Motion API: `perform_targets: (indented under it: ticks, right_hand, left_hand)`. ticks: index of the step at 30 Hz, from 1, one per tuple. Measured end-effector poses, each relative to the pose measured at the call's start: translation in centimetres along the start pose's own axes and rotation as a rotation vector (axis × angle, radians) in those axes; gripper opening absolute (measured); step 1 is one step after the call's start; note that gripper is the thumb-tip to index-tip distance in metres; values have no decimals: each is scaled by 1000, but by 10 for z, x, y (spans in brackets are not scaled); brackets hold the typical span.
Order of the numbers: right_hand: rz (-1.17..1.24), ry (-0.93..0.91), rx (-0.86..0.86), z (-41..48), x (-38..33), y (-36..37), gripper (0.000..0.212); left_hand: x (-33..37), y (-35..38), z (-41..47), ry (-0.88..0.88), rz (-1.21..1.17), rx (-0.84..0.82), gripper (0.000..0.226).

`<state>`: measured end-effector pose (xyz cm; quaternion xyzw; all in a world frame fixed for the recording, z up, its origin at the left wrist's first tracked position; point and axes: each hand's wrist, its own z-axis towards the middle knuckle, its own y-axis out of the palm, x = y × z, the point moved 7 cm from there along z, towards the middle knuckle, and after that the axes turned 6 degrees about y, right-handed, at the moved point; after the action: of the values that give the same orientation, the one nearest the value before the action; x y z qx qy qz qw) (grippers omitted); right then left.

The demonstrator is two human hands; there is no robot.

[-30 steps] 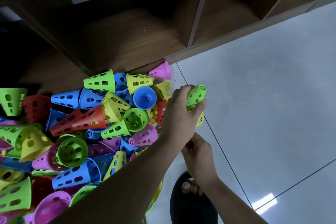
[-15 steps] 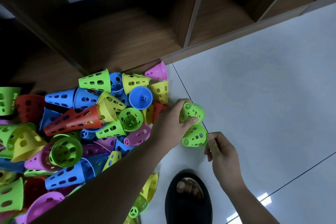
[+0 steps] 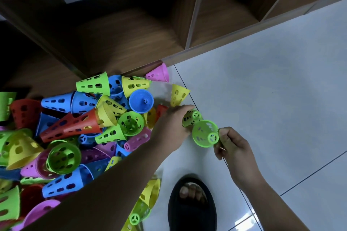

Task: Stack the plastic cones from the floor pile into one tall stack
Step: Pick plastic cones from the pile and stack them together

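A pile of perforated plastic cones (image 3: 75, 129) in green, blue, yellow, red and pink covers the floor at the left. My left hand (image 3: 170, 129) grips a green cone (image 3: 191, 117) at the pile's right edge, its narrow tip pointing right. My right hand (image 3: 231, 144) pinches a second green cone (image 3: 205, 136) by its narrow end, with the wide mouth turned toward the first cone. The two green cones sit close together, tip near mouth.
A dark wooden shelf unit (image 3: 131, 30) runs along the back. Pale floor tiles (image 3: 272, 80) spread to the right. A foot in a black slipper (image 3: 191, 204) stands below the hands. A lone yellow cone (image 3: 178, 94) and a pink cone (image 3: 158, 74) lie near the shelf edge.
The two green cones, earlier held together in my left hand, are now split, one in each hand. My right hand came out from under the left and took one cone to the right.
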<state>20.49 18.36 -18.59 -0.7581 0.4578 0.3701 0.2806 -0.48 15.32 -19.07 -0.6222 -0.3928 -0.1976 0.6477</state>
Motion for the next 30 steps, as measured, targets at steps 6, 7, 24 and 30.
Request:
perform_targets:
  ticks: [6,7,24,30]
  right_hand:
    - [108,-10,15,22,-16,20,27]
    - [106,-1,22,26,-17,23,27]
    - [-269,-69,306,85,-42,18,14]
    - [-454,-107,143,112,-69,47,17]
  left_hand:
    - [-5,-35,-7,31,99,114,43]
    - [-7,-46,-8,34,139,139,39]
    - [-43,-111,-11,-165,496,215,67]
    - [-48,-108,-8,-209,431,209,68]
